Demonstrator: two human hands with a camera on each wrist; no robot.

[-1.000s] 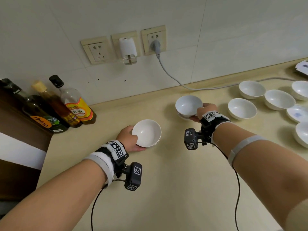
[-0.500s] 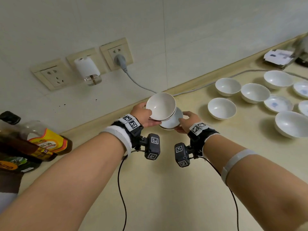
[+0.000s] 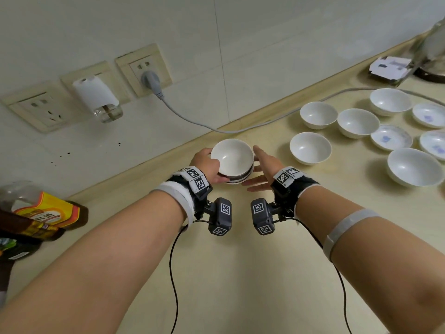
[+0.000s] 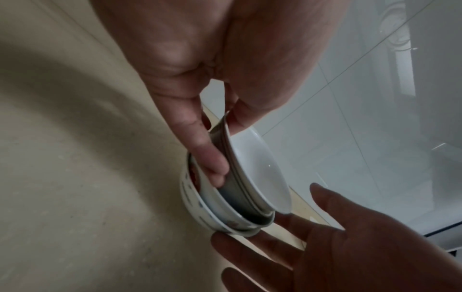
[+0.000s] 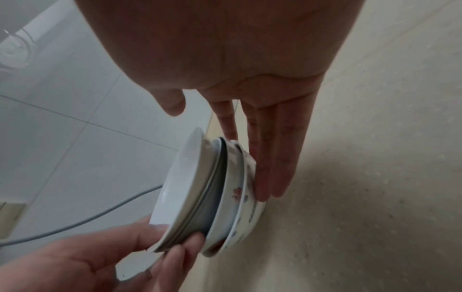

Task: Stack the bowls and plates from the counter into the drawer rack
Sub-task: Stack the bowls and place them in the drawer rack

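Two white bowls are nested near the wall. The top bowl point(image 3: 232, 156) is plain; my left hand point(image 3: 212, 168) pinches its rim between thumb and fingers. The lower bowl point(image 3: 240, 180) has a small red and blue pattern. In the left wrist view, the top bowl point(image 4: 257, 173) sits tilted in the lower bowl point(image 4: 205, 207). My right hand point(image 3: 256, 171) is open, and its straight fingers point(image 5: 272, 158) lie against the underside of the lower bowl point(image 5: 240, 193). Several more white bowls point(image 3: 310, 148) and small plates point(image 3: 391, 137) stand on the counter point(image 3: 240, 273) to the right. No drawer rack is in view.
Oil bottles point(image 3: 43, 213) stand at the left edge. Wall sockets, a plug-in device point(image 3: 96, 97) and a grey cable point(image 3: 192, 119) run along the back wall. A kettle point(image 3: 433, 49) and a folded paper point(image 3: 390, 67) sit at the far right.
My hands came together and the left hand's bowl went down into the right hand's bowl. My right hand let go and straightened its fingers. The camera view swung right.
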